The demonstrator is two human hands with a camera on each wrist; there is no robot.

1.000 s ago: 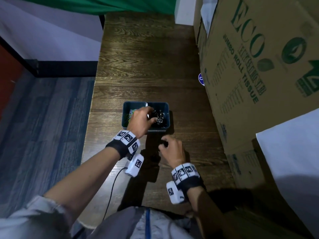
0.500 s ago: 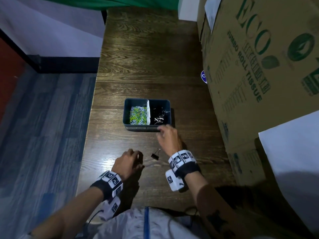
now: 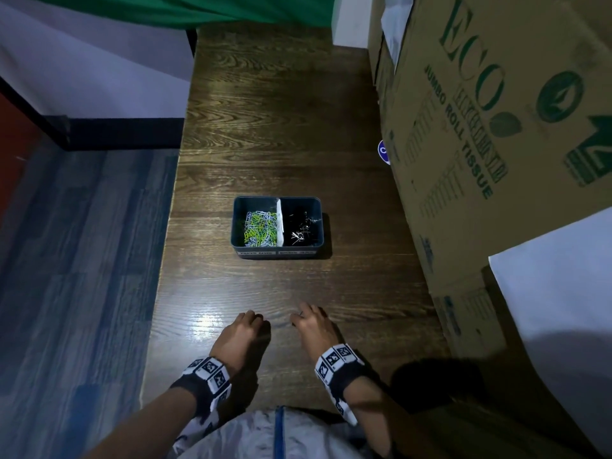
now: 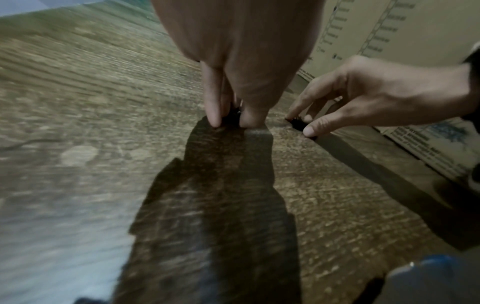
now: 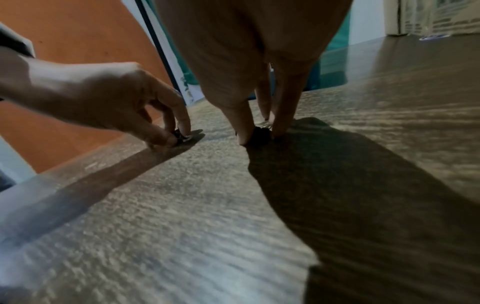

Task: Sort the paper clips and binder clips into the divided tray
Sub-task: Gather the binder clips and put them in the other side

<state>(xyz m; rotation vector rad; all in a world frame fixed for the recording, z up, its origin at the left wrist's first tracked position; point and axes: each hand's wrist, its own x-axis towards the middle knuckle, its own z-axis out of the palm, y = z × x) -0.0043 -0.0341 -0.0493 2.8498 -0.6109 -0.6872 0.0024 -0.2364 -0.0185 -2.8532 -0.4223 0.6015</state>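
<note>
Both hands are down on the tabletop (image 3: 281, 127) near its front edge, well short of the tray (image 3: 277, 253). The left hand (image 3: 240, 332) pinches a small black binder clip (image 4: 233, 117) between thumb and finger; the right hand (image 3: 314, 326) closes thumb and fingers on another clip (image 5: 261, 132). Each grip looks best taken across the black body, not the loose wire handles, then lifted clear. Both probably belong in the tray's right compartment with the binder clips (image 3: 299, 233), not among the paper clips (image 3: 260, 226) on the left.
</note>
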